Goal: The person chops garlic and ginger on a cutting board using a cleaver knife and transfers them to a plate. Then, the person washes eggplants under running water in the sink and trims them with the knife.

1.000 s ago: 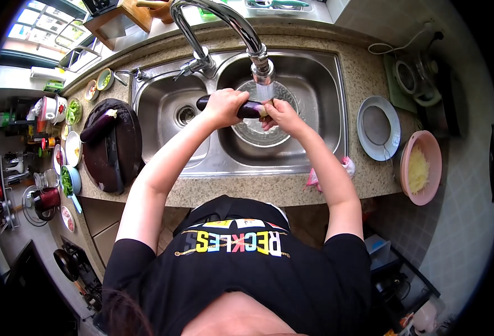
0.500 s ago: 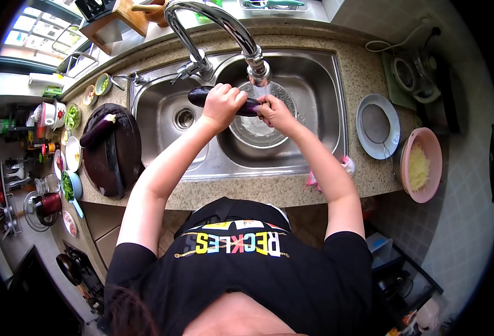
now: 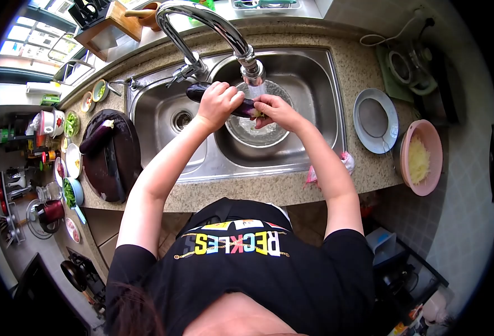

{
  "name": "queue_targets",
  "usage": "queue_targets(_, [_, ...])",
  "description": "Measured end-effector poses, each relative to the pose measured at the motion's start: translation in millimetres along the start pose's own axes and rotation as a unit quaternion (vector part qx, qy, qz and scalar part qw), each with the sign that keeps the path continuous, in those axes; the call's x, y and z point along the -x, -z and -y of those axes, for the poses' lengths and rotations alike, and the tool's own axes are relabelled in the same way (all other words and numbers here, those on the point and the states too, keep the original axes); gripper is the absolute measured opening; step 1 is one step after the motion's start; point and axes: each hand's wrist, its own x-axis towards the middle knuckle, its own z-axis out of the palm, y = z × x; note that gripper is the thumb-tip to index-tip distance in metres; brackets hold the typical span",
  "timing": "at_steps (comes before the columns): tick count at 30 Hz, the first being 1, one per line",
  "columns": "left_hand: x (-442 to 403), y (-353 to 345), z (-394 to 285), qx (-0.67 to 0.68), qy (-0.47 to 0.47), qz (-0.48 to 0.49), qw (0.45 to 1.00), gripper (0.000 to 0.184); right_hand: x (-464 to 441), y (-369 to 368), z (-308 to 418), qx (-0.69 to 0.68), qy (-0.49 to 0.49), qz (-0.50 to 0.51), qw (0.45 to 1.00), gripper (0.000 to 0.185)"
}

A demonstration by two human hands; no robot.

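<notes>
A dark purple eggplant (image 3: 197, 92) is held nearly level over the sink, its stem end to the right. Wrapped over its middle is my left hand (image 3: 219, 105), closed. The fingers of my right hand (image 3: 276, 111) are closed around the stem end. Water runs from the chrome faucet (image 3: 251, 70) just above my right hand. Below the eggplant, a round bowl (image 3: 266, 137) with water in it stands in the right basin. My hands hide part of the eggplant and of the bowl.
A second eggplant (image 3: 97, 139) and a knife (image 3: 114, 171) lie on the dark round cutting board (image 3: 93, 173) at left. Several small food bowls stand beyond it. At right are a white plate with a strainer (image 3: 374, 120) and a pink bowl (image 3: 437, 159) of pale shreds.
My right fingers have shifted at the stem end, and more of the pale stem shows. My left hand keeps its hold. The whole view has shifted slightly.
</notes>
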Motion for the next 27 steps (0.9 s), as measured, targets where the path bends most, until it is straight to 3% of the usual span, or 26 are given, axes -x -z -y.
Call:
queue_targets(7, [-7.5, 0.3, -0.6, -0.005, -0.023, -0.005, 1.000, 0.020, 1.5, -0.7, 0.8, 0.096, 0.012, -0.029, 0.995, 0.018])
queue_targets(9, [-11.5, 0.8, -1.1, -0.015, -0.022, -0.008, 1.000, 0.021, -2.2, 1.2, 0.2, 0.132, 0.054, -0.071, 0.987, 0.012])
queue_targets(15, [-14.2, 2.3, -0.1, -0.038, -0.004, -0.018, 0.999, 0.026, -1.5, 1.2, 4.7, 0.067, 0.078, -0.085, 0.991, 0.012])
queue_targets(17, [-14.6, 0.6, -0.4, -0.065, -0.015, -0.068, 0.995, 0.019, 4.0, -1.5, 12.5, -0.008, -0.009, -0.047, 0.999, 0.021])
queue_targets(18, [-11.8, -0.7, -0.3, -0.067, -0.014, -0.051, 0.996, 0.027, -0.5, 1.7, 5.2, 0.018, 0.029, -0.040, 0.999, 0.028])
queue_targets(22, [-7.0, -8.7, -2.3, -0.084, 0.010, -0.040, 0.996, 0.035, -6.8, 8.0, -6.9, -0.046, 0.050, -0.066, 0.995, 0.023])
queue_targets(27, [-2.8, 4.2, -13.5, 0.063, 0.024, 0.091, 0.994, 0.065, -6.6, 9.6, -13.1, -0.004, 0.035, -0.090, 0.995, 0.021])
